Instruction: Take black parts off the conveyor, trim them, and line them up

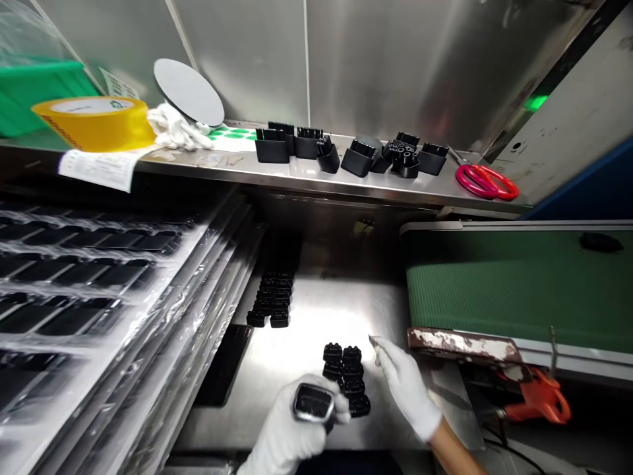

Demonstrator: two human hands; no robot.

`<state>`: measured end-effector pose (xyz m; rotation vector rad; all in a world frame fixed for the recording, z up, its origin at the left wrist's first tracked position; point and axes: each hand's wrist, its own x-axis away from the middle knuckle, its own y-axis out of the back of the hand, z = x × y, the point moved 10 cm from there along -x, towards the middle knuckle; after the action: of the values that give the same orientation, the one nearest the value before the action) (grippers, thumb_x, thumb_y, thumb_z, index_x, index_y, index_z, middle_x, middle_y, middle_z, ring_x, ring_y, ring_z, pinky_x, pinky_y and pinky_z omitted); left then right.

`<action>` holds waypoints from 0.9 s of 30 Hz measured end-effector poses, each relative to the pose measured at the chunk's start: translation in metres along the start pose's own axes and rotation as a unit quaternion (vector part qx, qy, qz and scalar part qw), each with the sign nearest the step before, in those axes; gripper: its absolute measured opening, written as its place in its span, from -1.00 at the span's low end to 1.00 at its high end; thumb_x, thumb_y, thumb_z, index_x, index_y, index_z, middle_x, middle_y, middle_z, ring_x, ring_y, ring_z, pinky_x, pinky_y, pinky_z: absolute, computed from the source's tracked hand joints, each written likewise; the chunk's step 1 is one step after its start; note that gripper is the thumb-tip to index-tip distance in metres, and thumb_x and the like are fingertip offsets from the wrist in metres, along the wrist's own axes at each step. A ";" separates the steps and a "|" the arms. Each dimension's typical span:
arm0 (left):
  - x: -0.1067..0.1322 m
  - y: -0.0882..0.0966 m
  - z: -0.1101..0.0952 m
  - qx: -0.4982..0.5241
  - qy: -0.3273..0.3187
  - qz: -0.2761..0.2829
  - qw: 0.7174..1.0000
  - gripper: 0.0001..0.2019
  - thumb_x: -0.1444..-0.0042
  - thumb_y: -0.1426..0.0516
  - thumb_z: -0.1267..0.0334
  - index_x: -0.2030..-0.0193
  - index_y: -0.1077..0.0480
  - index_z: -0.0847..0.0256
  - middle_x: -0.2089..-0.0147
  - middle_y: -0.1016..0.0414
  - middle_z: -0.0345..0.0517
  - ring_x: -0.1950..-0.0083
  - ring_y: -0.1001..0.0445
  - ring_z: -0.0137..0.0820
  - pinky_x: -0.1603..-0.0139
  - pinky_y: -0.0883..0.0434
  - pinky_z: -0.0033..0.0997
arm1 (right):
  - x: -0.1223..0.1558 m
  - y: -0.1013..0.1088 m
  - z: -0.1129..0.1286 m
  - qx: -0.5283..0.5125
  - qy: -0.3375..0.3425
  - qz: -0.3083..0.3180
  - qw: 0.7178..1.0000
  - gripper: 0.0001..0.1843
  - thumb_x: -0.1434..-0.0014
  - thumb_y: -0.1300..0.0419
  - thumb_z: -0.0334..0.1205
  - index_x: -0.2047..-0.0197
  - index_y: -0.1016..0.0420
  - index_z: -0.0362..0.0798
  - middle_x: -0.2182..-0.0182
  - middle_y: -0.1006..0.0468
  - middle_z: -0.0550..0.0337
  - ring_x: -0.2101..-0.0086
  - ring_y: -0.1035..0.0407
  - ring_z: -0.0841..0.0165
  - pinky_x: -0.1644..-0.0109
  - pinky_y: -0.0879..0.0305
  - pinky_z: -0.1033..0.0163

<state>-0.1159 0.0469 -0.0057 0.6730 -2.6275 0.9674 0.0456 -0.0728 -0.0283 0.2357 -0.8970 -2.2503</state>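
Observation:
My left hand, in a white glove, is wrapped round a small black plastic housing with a shiny rim, its open side facing up at me. Just right of it, several black plastic parts stand in two short rows on the metal table. Beyond those rows reaches my right hand, also gloved, fingers stretched forward and close together, their tips slightly grey. Nothing clear shows in it. Farther back on the table is a second double row of black parts.
Stacked plastic trays of black pieces rise on the left, beside a dark flat panel. A green conveyor belt and an orange-handled tool are right. The back shelf bears yellow tape, black housings and red scissors.

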 end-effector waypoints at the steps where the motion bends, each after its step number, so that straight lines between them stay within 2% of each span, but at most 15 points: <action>1: 0.002 -0.008 -0.009 -0.061 -0.014 0.012 0.998 -0.43 0.46 -0.53 0.14 0.23 -0.55 0.27 0.29 -0.59 0.01 0.20 -0.55 -0.14 0.09 -0.46 -0.20 | 0.012 0.011 0.036 -0.014 0.073 0.032 0.997 -0.62 -0.40 0.10 -0.12 -0.11 -0.44 0.05 0.16 -0.60 0.12 0.15 -0.48 0.33 0.07 -0.41 0.26; 2: 0.004 -0.014 -0.016 -0.110 -0.023 0.016 0.994 -0.44 0.49 -0.53 0.20 0.25 -0.55 0.25 0.26 -0.59 0.00 0.15 -0.54 -0.11 0.04 -0.43 -0.17 | 0.025 0.025 0.071 0.004 0.146 0.046 0.988 -0.62 -0.40 0.10 -0.14 -0.14 -0.41 0.08 0.16 -0.60 0.14 0.17 -0.48 0.33 0.10 -0.41 0.25; 3: 0.007 -0.018 -0.021 -0.151 -0.028 0.014 0.988 -0.47 0.49 -0.53 0.26 0.26 -0.56 0.22 0.22 -0.58 -0.02 0.11 -0.52 -0.09 0.00 -0.41 -0.15 | 0.038 0.037 0.102 0.046 0.213 0.050 0.975 -0.62 -0.39 0.09 -0.15 -0.16 -0.38 0.04 0.27 -0.60 0.15 0.29 -0.49 0.33 0.23 -0.41 0.25; 4: 0.009 -0.022 -0.024 -0.189 -0.031 0.014 0.981 -0.51 0.47 -0.51 0.33 0.28 -0.56 0.19 0.18 -0.57 -0.03 0.08 -0.50 -0.09 -0.02 -0.40 -0.15 | 0.049 0.047 0.128 0.107 0.270 0.042 0.956 -0.61 -0.38 0.10 -0.11 -0.10 -0.42 -0.04 0.38 -0.58 0.15 0.42 -0.47 0.31 0.38 -0.36 0.22; 6: 0.012 -0.033 -0.029 -0.260 -0.037 0.026 0.965 -0.60 0.40 -0.43 0.47 0.31 -0.56 0.16 0.14 -0.55 -0.06 0.05 -0.48 -0.12 -0.03 -0.40 -0.18 | 0.064 0.054 0.161 0.224 0.341 0.018 0.913 -0.68 -0.34 0.03 -0.09 0.12 -0.47 -0.09 0.58 -0.49 0.21 0.63 -0.35 0.31 0.62 -0.10 0.17; 8: 0.013 -0.046 -0.029 -0.301 -0.031 0.057 0.951 -0.69 0.30 -0.32 0.54 0.36 -0.54 0.15 0.18 -0.53 -0.11 0.09 -0.46 -0.20 0.01 -0.41 -0.26 | 0.068 0.050 0.175 0.293 0.375 0.001 0.880 -0.79 -0.23 -0.09 -0.15 0.27 -0.43 -0.10 0.65 -0.43 0.23 0.70 -0.26 0.32 0.68 0.10 0.14; 10: 0.011 -0.056 -0.027 -0.296 -0.007 0.087 0.951 -0.71 0.27 -0.26 0.57 0.39 -0.50 0.14 0.23 -0.50 -0.18 0.14 -0.45 -0.29 0.03 -0.41 -0.35 | 0.067 0.044 0.180 0.317 0.392 0.004 0.864 -0.90 -0.10 -0.17 -0.27 0.29 -0.40 -0.12 0.63 -0.44 0.21 0.68 -0.27 0.31 0.68 0.12 0.14; 12: 0.009 -0.060 -0.024 -0.275 0.021 0.101 0.956 -0.70 0.27 -0.23 0.61 0.41 -0.48 0.12 0.26 -0.48 -0.24 0.17 -0.43 -0.36 0.03 -0.39 -0.41 | 0.063 0.043 0.181 0.336 0.391 0.015 0.857 -0.82 -0.01 -0.21 -0.31 0.25 -0.39 -0.11 0.59 -0.47 0.20 0.65 -0.31 0.28 0.66 0.10 0.15; 15: 0.007 -0.061 -0.023 -0.249 0.045 0.109 0.961 -0.67 0.27 -0.25 0.59 0.36 -0.50 0.11 0.22 -0.50 -0.24 0.15 -0.44 -0.33 0.05 -0.38 -0.40 | 0.055 0.042 0.173 0.372 0.352 0.081 0.855 -0.51 -0.01 -0.27 -0.12 -0.02 -0.35 0.00 0.57 -0.49 0.25 0.67 -0.33 0.23 0.67 0.22 0.15; 17: 0.007 -0.059 -0.023 -0.257 0.051 0.101 0.960 -0.70 0.24 -0.28 0.56 0.34 -0.52 0.12 0.17 -0.50 -0.18 0.13 -0.44 -0.27 0.05 -0.40 -0.35 | 0.055 0.043 0.171 0.391 0.348 0.108 0.845 -0.42 -0.06 -0.25 0.00 -0.13 -0.32 0.03 0.62 -0.48 0.29 0.73 -0.29 0.27 0.69 0.35 0.14; 20: 0.008 -0.058 -0.025 -0.291 0.050 0.090 0.951 -0.73 0.18 -0.23 0.57 0.37 -0.53 0.12 0.14 -0.49 -0.14 0.11 -0.45 -0.24 0.05 -0.41 -0.33 | 0.058 0.044 0.177 0.404 0.376 0.087 0.830 -0.57 -0.18 -0.17 0.04 0.00 -0.48 -0.06 0.70 -0.45 0.26 0.78 -0.23 0.33 0.72 0.38 0.13; 23: 0.009 -0.060 -0.027 -0.301 0.042 0.099 0.948 -0.73 0.17 -0.25 0.58 0.38 -0.52 0.10 0.17 -0.49 -0.15 0.10 -0.44 -0.24 0.01 -0.39 -0.33 | 0.059 0.040 0.180 0.399 0.383 0.075 0.830 -0.55 -0.17 -0.17 0.07 0.05 -0.53 -0.11 0.71 -0.46 0.20 0.80 -0.20 0.28 0.75 0.30 0.13; 27: 0.007 -0.057 -0.033 -0.316 -0.012 0.080 0.945 -0.76 0.22 -0.33 0.56 0.41 -0.53 0.17 0.17 -0.51 -0.06 0.14 -0.43 -0.20 0.05 -0.38 -0.30 | 0.058 0.027 0.167 0.407 0.354 0.090 0.837 -0.60 -0.11 -0.20 -0.12 0.02 -0.53 -0.13 0.69 -0.48 0.14 0.81 -0.21 0.22 0.79 0.23 0.18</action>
<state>-0.0903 0.0285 0.0521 0.3118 -2.8033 0.1039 -0.0492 -0.0358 0.1183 1.2172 -1.3026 -1.2883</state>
